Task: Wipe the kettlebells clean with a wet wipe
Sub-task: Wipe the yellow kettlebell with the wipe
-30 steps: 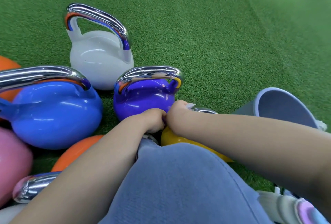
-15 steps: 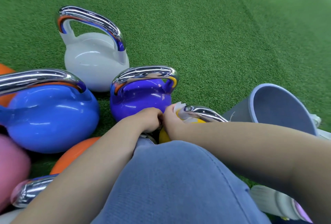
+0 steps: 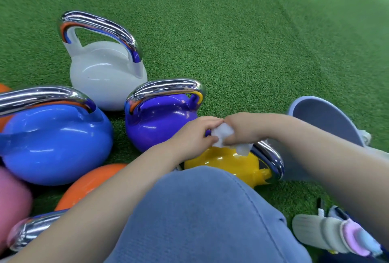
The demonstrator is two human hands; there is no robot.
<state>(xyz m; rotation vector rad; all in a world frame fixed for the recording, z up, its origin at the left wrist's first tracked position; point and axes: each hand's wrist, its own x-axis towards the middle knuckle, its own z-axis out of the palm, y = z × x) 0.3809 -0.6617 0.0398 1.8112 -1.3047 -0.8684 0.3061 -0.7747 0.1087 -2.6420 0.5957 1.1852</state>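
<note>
A yellow kettlebell (image 3: 227,162) lies tipped on the green turf in front of my knee, its chrome handle (image 3: 271,160) pointing right. Just above it my left hand (image 3: 193,136) and my right hand (image 3: 242,130) meet and both pinch a crumpled white wet wipe (image 3: 223,136); a loose end of the wipe hangs onto the yellow body. A purple kettlebell (image 3: 160,123) stands upright directly behind my hands. Further left are a blue kettlebell (image 3: 54,142) and a white kettlebell (image 3: 105,75).
An orange kettlebell (image 3: 88,182), a pink kettlebell (image 3: 12,206) and a chrome handle (image 3: 31,231) crowd the lower left. A grey-blue bucket (image 3: 328,123) lies at the right. My blue-trousered knee (image 3: 200,220) fills the foreground; a shoe (image 3: 328,235) is at lower right. Green turf (image 3: 231,31) stretches beyond.
My hands have risen off the yellow kettlebell's handle with the wipe between them. More of the yellow body and its handle shows now.
</note>
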